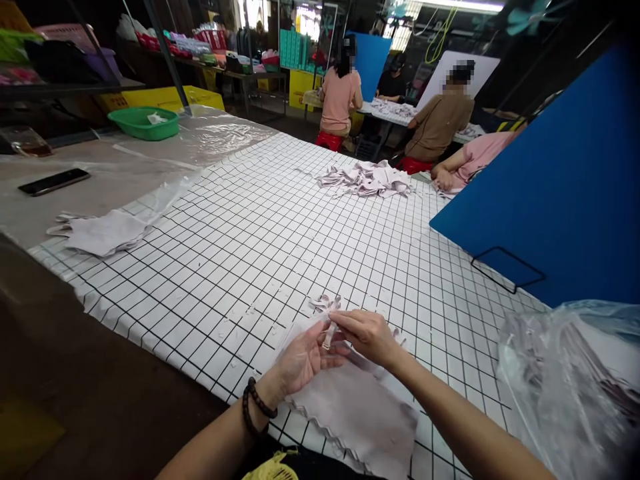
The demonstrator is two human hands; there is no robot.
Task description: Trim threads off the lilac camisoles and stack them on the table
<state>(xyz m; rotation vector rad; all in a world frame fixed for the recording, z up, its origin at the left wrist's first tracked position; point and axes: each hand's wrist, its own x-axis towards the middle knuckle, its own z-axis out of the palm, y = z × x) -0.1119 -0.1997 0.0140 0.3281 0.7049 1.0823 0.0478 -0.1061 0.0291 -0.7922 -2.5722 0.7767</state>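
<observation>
A pale lilac garment (pixel 363 417) with thin straps (pixel 325 303) and a wavy edge lies on the checked tablecloth, close to my body. My left hand (pixel 303 357), palm turned up, has its thumb and index finger closed on the strap end of the cloth. From the right, my right hand (pixel 367 333) pinches the same spot, its fingertips meeting my left thumb. Between the hands hangs a strap loop with what looks like a small clear slider (pixel 327 340). My fingers partly hide the strap end.
A pile of similar pieces (pixel 370 179) lies across the table, with a flat stack (pixel 107 230) at left. A phone (pixel 55 181), green basket (pixel 145 125), blue board (pixel 555 193) and plastic bag of pieces (pixel 565 393) surround the work area. Several people sit beyond.
</observation>
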